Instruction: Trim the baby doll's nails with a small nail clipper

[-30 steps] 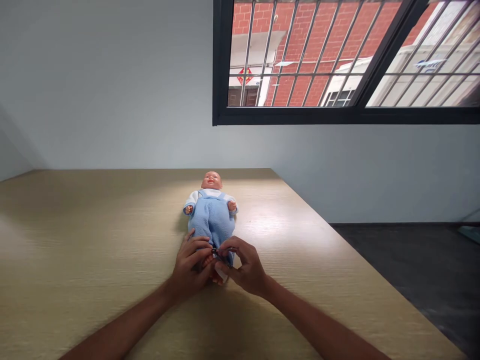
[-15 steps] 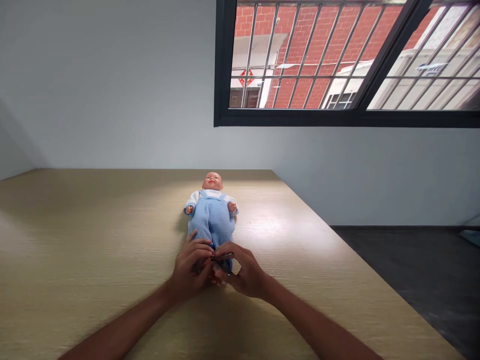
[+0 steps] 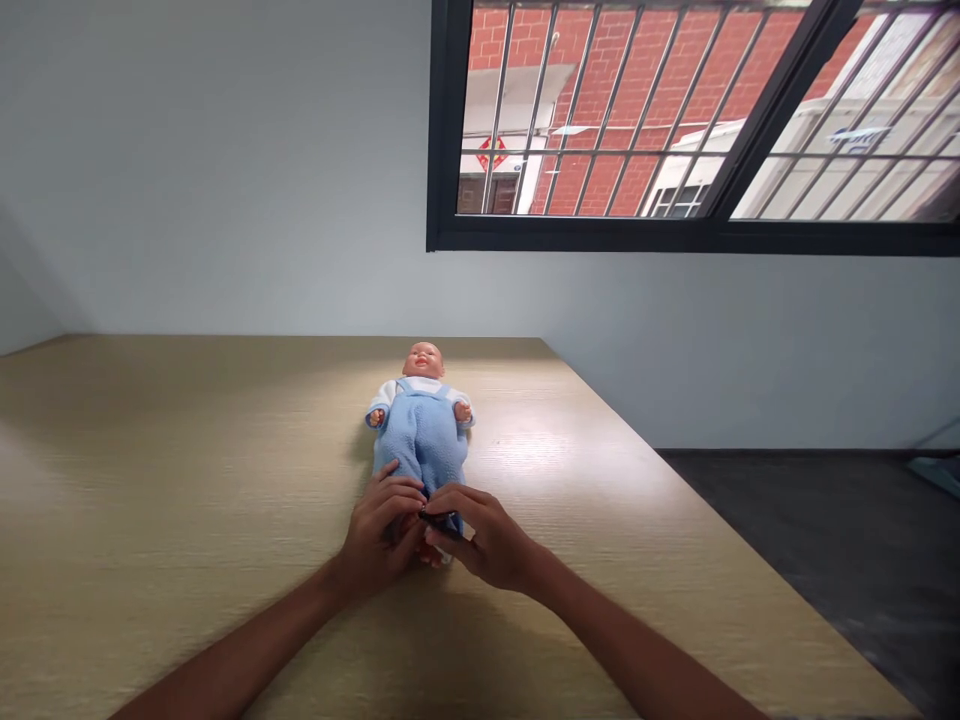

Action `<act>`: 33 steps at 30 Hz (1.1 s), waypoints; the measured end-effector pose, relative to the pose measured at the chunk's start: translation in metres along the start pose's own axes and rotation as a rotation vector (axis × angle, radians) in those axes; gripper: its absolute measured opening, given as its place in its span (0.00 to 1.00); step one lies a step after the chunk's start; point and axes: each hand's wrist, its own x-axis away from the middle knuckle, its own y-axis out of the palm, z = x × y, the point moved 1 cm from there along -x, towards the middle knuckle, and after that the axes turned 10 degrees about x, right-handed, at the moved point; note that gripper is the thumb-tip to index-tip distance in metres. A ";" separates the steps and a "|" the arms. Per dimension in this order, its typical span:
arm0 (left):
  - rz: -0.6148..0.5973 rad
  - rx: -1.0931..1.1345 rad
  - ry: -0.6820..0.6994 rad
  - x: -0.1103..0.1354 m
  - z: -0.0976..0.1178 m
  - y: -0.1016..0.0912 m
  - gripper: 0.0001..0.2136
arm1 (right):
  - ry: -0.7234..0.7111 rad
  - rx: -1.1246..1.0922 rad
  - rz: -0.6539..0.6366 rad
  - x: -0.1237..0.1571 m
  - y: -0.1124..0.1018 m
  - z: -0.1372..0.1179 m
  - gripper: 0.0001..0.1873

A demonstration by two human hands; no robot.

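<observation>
A baby doll (image 3: 421,430) lies on its back on a light wooden table (image 3: 225,470), dressed in blue fleece overalls (image 3: 420,445) over a white top. My left hand (image 3: 379,530) wraps around the lower part of the overalls from the left. My right hand (image 3: 484,540) comes in from the right, its fingers pinching a small dark tab or fastener (image 3: 439,520) at the overalls' lower legs. What the dark piece is stays too small to tell. Both hands hide most of the doll's legs and feet.
The table's far edge meets a grey wall, and its right edge drops to a dark floor (image 3: 810,540). Above, a black-framed window (image 3: 675,230) with metal bars looks onto a red brick building.
My right hand has moved slightly lower and closer to my left, its fingers flatter over the dark tab. My left hand has barely shifted. The doll has not moved.
</observation>
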 end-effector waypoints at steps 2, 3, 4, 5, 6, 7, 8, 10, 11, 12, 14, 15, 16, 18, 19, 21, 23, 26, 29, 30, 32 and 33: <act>-0.004 0.003 0.007 0.000 -0.001 -0.001 0.08 | -0.023 0.043 0.001 -0.001 0.001 -0.003 0.09; -0.004 0.003 0.011 0.000 -0.001 -0.001 0.08 | -0.035 0.065 0.005 -0.002 0.001 -0.004 0.10; -0.003 0.004 0.014 0.000 -0.001 -0.001 0.08 | -0.050 0.087 0.005 -0.002 0.001 -0.005 0.09; -0.004 0.007 0.014 0.000 -0.002 -0.001 0.08 | -0.069 0.108 0.001 -0.003 0.002 -0.006 0.08; -0.006 0.010 0.011 -0.001 -0.002 -0.001 0.08 | -0.093 0.130 -0.006 -0.003 0.002 -0.007 0.06; -0.009 0.014 0.007 -0.001 -0.002 0.000 0.08 | -0.115 0.153 -0.014 -0.004 0.002 -0.008 0.05; -0.012 0.019 0.003 -0.002 -0.002 0.000 0.08 | -0.139 0.179 -0.020 -0.004 0.003 -0.009 0.05; -0.011 0.029 0.000 -0.002 -0.001 0.000 0.07 | -0.170 0.235 -0.027 -0.005 0.003 -0.011 0.05; -0.008 0.032 0.001 -0.002 -0.001 0.000 0.07 | -0.179 0.263 -0.029 -0.006 0.004 -0.012 0.05; -0.007 0.035 0.003 -0.002 -0.001 0.000 0.07 | -0.188 0.287 -0.035 -0.006 0.004 -0.013 0.05; -0.008 0.042 0.010 -0.001 -0.001 0.000 0.06 | -0.210 0.319 -0.057 -0.007 0.005 -0.014 0.04; -0.010 0.044 0.013 -0.001 -0.001 0.000 0.06 | -0.220 0.334 -0.071 -0.008 0.006 -0.015 0.05; -0.013 0.045 0.016 -0.001 -0.001 0.000 0.05 | -0.229 0.351 -0.082 -0.008 0.006 -0.015 0.05; -0.014 0.045 0.017 0.000 -0.001 0.000 0.05 | -0.239 0.394 -0.094 -0.009 0.007 -0.017 0.07; -0.013 0.044 0.021 -0.001 -0.002 -0.001 0.04 | -0.241 0.416 -0.094 -0.009 0.007 -0.017 0.07; -0.010 0.044 0.031 -0.001 -0.001 -0.001 0.04 | -0.243 0.453 -0.093 -0.009 0.007 -0.018 0.07; -0.009 0.040 0.036 -0.002 -0.001 -0.001 0.05 | -0.239 0.485 -0.092 -0.009 0.006 -0.019 0.08; -0.008 0.029 0.038 -0.003 -0.001 -0.001 0.04 | -0.236 0.494 -0.081 -0.009 0.006 -0.020 0.08; -0.010 0.021 0.043 -0.004 0.000 -0.001 0.04 | -0.232 0.464 -0.081 -0.008 0.007 -0.019 0.07; -0.009 0.017 0.042 -0.004 0.000 -0.002 0.04 | -0.224 0.450 -0.077 -0.007 0.007 -0.018 0.06; -0.004 0.006 0.036 -0.004 0.001 -0.002 0.03 | -0.192 0.411 -0.055 -0.006 0.007 -0.016 0.06; -0.003 0.000 0.029 -0.004 0.001 -0.003 0.04 | -0.175 0.391 -0.040 -0.005 0.008 -0.015 0.06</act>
